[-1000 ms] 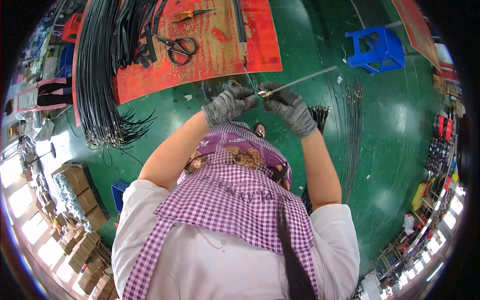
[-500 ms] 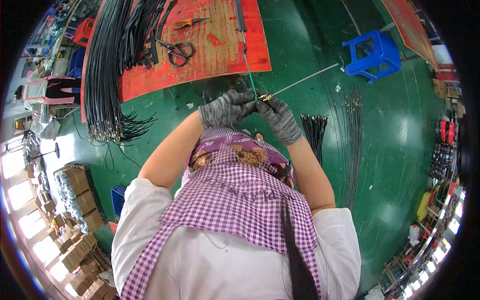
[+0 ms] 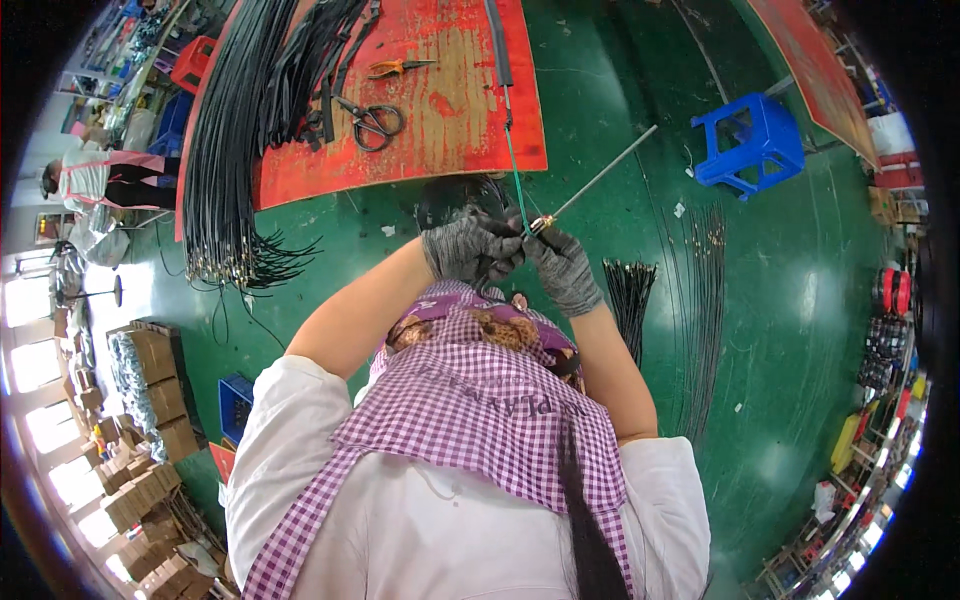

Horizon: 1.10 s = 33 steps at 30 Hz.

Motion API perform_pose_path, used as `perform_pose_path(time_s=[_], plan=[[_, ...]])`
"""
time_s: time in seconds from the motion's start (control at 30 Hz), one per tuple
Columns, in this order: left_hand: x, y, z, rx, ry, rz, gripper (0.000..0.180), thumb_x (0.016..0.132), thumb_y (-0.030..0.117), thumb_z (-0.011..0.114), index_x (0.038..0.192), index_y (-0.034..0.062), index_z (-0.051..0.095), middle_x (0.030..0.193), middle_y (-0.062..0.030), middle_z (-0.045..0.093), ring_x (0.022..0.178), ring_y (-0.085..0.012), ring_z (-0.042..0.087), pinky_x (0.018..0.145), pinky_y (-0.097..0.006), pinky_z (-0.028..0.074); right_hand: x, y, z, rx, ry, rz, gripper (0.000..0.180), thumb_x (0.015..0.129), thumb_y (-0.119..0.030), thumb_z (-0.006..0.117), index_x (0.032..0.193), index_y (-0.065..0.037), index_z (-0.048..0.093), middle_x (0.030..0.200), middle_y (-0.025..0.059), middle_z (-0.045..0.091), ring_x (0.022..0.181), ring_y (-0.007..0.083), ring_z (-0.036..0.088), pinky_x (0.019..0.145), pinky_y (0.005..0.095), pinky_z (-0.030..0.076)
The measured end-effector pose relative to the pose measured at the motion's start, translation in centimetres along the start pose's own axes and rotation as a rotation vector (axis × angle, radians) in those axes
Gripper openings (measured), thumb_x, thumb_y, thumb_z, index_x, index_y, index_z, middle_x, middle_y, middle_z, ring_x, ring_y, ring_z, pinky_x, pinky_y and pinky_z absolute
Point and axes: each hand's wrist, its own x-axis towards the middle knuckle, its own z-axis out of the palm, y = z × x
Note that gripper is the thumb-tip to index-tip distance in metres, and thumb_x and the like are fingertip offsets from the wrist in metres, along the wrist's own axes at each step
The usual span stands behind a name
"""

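Closest to the camera is the person's purple and white checked cloth [image 3: 470,420], worn over a white top. Two bare forearms reach up from it to hands in grey knit gloves.

The left hand [image 3: 470,250] is curled shut around something dark; I cannot tell just what it grips. The right hand [image 3: 563,268] sits just beside it, almost touching. Its fingertips [image 3: 540,238] pinch the small brass end [image 3: 541,223] of a thin grey metal rod [image 3: 600,180].

The rod points up and to the right, away from the fingers, out over the shiny green floor [image 3: 640,90]. The right hand is the nearer one to it. A thin green wire [image 3: 514,170] also runs from the hands, going almost straight up into a black sleeve.

Right of the hands lies a bunch of thin black cables [image 3: 630,300].

Farther off is a flat red work board [image 3: 440,90] with black scissors [image 3: 370,122] and orange-handled pliers [image 3: 398,67] on it. A thick bundle of long black cables [image 3: 225,150] hangs over its left side. A blue plastic stool [image 3: 748,145] stands at the far right.
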Motion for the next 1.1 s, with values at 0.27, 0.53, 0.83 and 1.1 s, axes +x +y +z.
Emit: perform_pose_path(time_s=[0.27, 0.53, 0.83, 1.1], plan=[[0.9, 0.3, -0.5, 0.011, 0.11, -0.052, 0.022, 0.074, 0.013, 0.06, 0.094, 0.0103, 0.05, 0.073, -0.0025, 0.054, 0.057, -0.0112, 0.046, 0.048, -0.024, 0.035, -0.6, 2.2, 0.8, 0.149, 0.214, 0.211, 0.025, 0.081, -0.019, 0.05, 0.098, -0.002, 0.053, 0.081, 0.0004, 0.055, 0.069, 0.0077, 0.048, 0.064, 0.0223, 0.039], [0.7, 4.5, -3.8, 0.618, 0.085, -0.198, 0.031, 0.076, 0.014, 0.057, 0.104, 0.0052, 0.048, 0.098, -0.0063, 0.051, 0.092, -0.0162, 0.049, 0.078, -0.028, 0.041, 0.2, 1.4, 1.5, -0.026, 0.33, 0.078, 0.024, 0.083, -0.022, 0.046, 0.094, -0.002, 0.052, 0.077, 0.0024, 0.054, 0.068, 0.0086, 0.048, 0.062, 0.0231, 0.039], [13.7, 14.2, -18.9, -0.308, 0.246, 0.307, 0.047, 0.074, 0.044, 0.052, 0.09, -0.0007, 0.049, 0.083, -0.0147, 0.054, 0.083, -0.0271, 0.053, 0.079, -0.043, 0.044, -2.3, 4.2, 2.6, 0.297, 0.233, 0.483, 0.018, 0.083, -0.027, 0.046, 0.086, -0.01, 0.049, 0.06, 0.0022, 0.045, 0.043, 0.0112, 0.039, 0.039, 0.0248, 0.031], [20.9, 16.1, -24.7, -0.696, 0.023, 0.264, 0.033, 0.079, 0.039, 0.048, 0.064, 0.0097, 0.044, 0.051, 0.0, 0.039, 0.046, -0.0151, 0.041, 0.043, -0.027, 0.04, -0.8, 6.6, 0.7, 1.15, 0.21, 0.826, 0.034, 0.073, -0.042, 0.055, 0.068, -0.01, 0.046, 0.045, -0.0028, 0.031, 0.031, 0.0071, 0.025, 0.028, 0.0211, 0.018]])
